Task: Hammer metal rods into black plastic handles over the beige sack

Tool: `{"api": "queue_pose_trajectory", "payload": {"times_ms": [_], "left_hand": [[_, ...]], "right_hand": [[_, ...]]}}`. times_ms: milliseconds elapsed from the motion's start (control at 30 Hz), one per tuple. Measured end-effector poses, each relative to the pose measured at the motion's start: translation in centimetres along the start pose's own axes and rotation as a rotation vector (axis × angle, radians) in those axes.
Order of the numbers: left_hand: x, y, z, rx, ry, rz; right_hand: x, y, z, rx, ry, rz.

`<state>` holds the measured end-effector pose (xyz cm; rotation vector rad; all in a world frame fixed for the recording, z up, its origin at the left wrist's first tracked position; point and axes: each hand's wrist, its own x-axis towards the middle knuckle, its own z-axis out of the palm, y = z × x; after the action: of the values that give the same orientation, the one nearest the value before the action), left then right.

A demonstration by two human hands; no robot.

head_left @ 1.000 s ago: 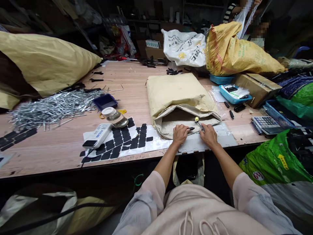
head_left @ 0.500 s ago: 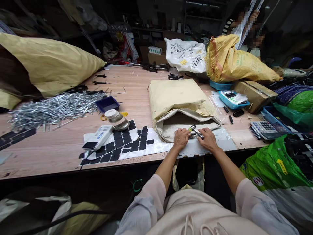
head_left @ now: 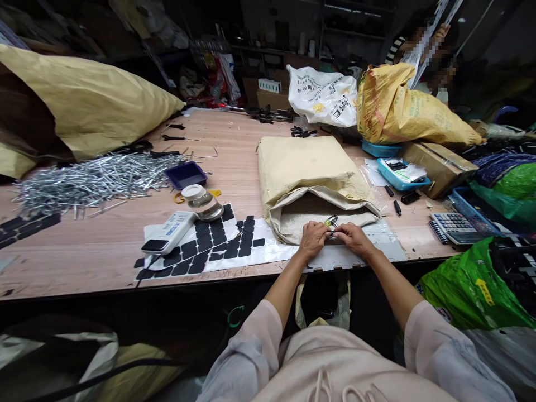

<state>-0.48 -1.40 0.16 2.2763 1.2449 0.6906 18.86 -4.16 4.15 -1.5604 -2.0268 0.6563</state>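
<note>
Fingers (head_left: 323,230) of both hands curled in and meeting at the middle, pinching one small metal part (head_left: 331,221) between them. Left hand (head_left: 313,239) takes its near end, right hand (head_left: 355,239) closes on it from the other side. Part: slim, shiny, yellow-green at the far tip. It is held just above the table (head_left: 104,257), at the open mouth of the tan sack (head_left: 305,167). Both wrists rest on a flat grey sheet (head_left: 383,245) at the table edge.

Poor detail at the fingertips: possibly two pieces being pressed together, but I cannot tell.

Progress, judged from the layout only: one part in hand and mid-handling. No finished lot can be picked out. Plenty of stock remains: a heap of metal pins (head_left: 92,178) well to the left, untouched. A few loose black pieces (head_left: 396,207) lie right of the sack.

Also present:
- sheet of black pads (head_left: 209,243) left of the hands, with a white handheld device (head_left: 167,233) lying on it
- glass jar (head_left: 201,202) and blue tray (head_left: 185,174) behind the pads
- calculator (head_left: 456,223) at the right edge
- a co-worker's striped sleeve (head_left: 393,50) at the far side
</note>
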Motion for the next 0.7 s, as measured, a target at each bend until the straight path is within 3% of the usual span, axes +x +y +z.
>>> {"api": "queue_pose_trajectory", "payload": {"times_ms": [200, 500, 600, 700], "left_hand": [[0.1, -0.2, -0.2, -0.086, 0.020, -0.033], [0.1, -0.2, -0.4, -0.113, 0.015, -0.049], [0.2, -0.4, -0.3, -0.135, 0.021, -0.058], [0.5, -0.5, -0.2, -0.128, 0.028, -0.059]], "right_hand": [[0.3, 0.1, 0.4, 0.558, 0.031, 0.118], [0.8, -0.6, 0.4, 0.775, 0.002, 0.277], [0.7, -0.3, 0.1, 0.677, 0.016, 0.276], [-0.2, 0.6, 0.1, 0.269, 0.160, 0.194]]}}
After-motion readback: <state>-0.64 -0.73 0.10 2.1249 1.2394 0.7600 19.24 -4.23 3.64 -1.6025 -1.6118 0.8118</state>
